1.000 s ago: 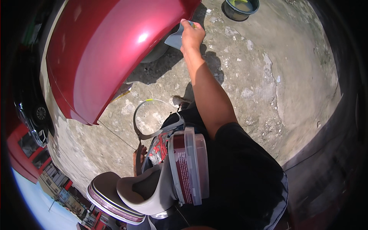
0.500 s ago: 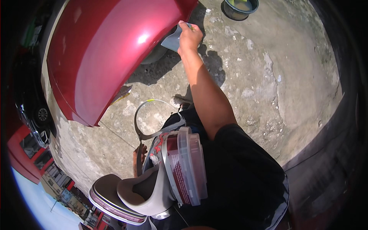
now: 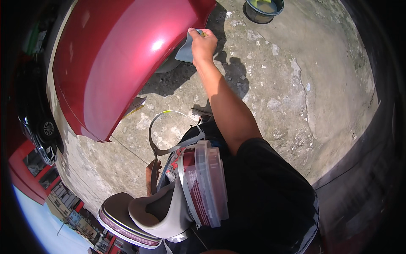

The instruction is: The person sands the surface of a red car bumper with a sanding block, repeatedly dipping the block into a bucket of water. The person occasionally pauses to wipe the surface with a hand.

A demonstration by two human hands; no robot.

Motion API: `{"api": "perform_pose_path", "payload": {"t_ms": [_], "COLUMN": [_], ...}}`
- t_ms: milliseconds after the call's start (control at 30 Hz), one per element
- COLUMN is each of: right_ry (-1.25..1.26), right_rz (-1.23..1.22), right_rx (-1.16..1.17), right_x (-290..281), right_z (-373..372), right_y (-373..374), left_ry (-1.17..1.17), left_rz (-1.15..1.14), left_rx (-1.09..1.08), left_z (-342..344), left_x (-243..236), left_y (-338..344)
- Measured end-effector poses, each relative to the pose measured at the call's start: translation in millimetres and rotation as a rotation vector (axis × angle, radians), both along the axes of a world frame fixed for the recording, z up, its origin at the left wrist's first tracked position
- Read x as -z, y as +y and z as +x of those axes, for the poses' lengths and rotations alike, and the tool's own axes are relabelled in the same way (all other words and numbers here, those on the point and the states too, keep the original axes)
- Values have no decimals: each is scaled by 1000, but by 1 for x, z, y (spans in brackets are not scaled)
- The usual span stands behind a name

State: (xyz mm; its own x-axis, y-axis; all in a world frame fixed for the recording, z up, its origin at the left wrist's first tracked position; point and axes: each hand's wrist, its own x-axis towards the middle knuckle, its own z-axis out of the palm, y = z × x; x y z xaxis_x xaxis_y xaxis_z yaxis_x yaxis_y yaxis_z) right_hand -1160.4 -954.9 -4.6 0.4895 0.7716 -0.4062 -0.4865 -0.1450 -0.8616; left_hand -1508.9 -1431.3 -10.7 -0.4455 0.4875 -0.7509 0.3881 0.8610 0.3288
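Observation:
My right hand [image 3: 205, 45] is closed on a bent grey sheet of sandpaper [image 3: 185, 51], with a bit of yellow-green showing by the fingers. It is at the near right edge of a glossy red car hood [image 3: 122, 55]; whether the sheet touches the edge I cannot tell. Low on the left, my left hand [image 3: 157, 165] hangs beside my body, fingers loosely bent and seemingly with nothing in them. Part of that arm is hidden behind a grey respirator mask [image 3: 169, 211] with clear-covered filters, which hangs in front of my chest.
A dark bucket [image 3: 265, 19] of murky water, with something yellow-green in it, stands on the rough concrete floor [image 3: 279, 84] at the far right. The mask's strap [image 3: 151, 135] loops forward. A black car [image 3: 36, 118] stands at far left. Something round and grey [image 3: 169, 64] shows beneath the hood.
My right hand has moved slightly left and nearer to me with the sandpaper, which is still gripped. The left hand has hardly moved.

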Motion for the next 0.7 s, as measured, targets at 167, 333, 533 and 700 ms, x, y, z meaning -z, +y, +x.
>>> {"api": "perform_pose_path", "payload": {"t_ms": [167, 333, 533, 700], "right_ry": [192, 245, 243, 249], "right_rz": [-37, 2, 62, 100], "right_rx": [107, 114, -76, -96], "right_x": [6, 10, 16, 18], "right_z": [25, 35, 46, 59], "right_y": [8, 11, 7, 17], "left_ry": [4, 10, 14, 20], "left_rz": [-3, -12, -23, -27], "left_rx": [-7, -16, -17, -16], "left_z": [2, 4, 9, 15], "left_x": [-1, -1, -2, -12], "left_y": [-1, -2, 1, 15]}}
